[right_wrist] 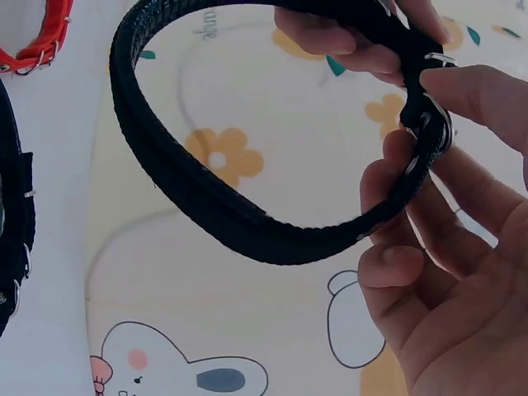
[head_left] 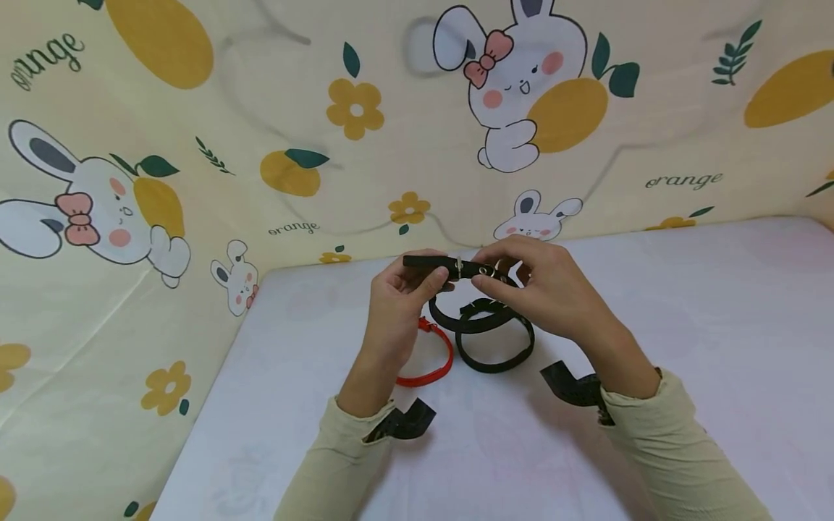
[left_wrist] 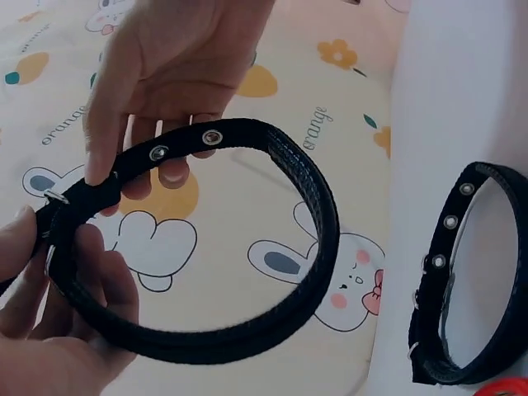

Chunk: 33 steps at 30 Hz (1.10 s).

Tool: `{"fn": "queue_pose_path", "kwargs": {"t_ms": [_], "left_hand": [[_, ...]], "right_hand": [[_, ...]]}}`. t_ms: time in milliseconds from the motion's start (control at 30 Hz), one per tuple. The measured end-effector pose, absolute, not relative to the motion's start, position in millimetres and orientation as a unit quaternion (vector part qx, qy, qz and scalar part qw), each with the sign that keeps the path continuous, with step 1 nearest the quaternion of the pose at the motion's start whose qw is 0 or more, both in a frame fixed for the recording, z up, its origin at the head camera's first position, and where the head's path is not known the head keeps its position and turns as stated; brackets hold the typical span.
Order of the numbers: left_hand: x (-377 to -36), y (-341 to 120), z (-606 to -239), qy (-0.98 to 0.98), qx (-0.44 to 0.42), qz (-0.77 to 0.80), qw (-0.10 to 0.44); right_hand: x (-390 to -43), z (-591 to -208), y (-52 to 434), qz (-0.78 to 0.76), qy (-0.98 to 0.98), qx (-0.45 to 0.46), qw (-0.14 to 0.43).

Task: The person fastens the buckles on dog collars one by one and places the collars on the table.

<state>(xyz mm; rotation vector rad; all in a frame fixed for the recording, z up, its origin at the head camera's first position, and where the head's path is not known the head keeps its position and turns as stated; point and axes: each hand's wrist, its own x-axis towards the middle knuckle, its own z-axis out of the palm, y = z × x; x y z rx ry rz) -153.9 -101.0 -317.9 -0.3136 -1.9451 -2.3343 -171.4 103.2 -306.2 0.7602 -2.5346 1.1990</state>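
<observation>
Both hands hold one black collar (head_left: 456, 268) up off the surface (head_left: 684, 325): the left hand (head_left: 397, 304) pinches the strap end with thumb and fingers curled round it, and the right hand (head_left: 547, 289) has its fingertips (right_wrist: 462, 91) closed on the metal buckle (right_wrist: 433, 124), where the loop meets. From the left wrist view the eyelet holes (left_wrist: 212, 137) sit just beside the left thumb, so the grip is small and near the free end; I judge the strap could slip out of the buckle if either pinch eases, and the loop would drop onto the second black collar (head_left: 495, 344) lying below. That one lies touching or overlapping another black loop, with a red collar (head_left: 433, 358) just beside it, so a fall could tangle them
</observation>
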Motion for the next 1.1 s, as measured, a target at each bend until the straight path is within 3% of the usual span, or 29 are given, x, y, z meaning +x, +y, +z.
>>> {"fn": "queue_pose_path", "kwargs": {"t_ms": [900,1100], "left_hand": [[-156.2,-108.3,-310.1,-0.635,-0.098,-0.762,0.076],[-155.4,-108.1,-313.6,-0.715,-0.122,-0.676,0.127]], "right_hand": [[-175.8,-308.3,101.5,0.474,-0.846,0.237,0.065],[-176.2,-306.0,103.6,0.506,-0.836,0.204,0.054]]}}
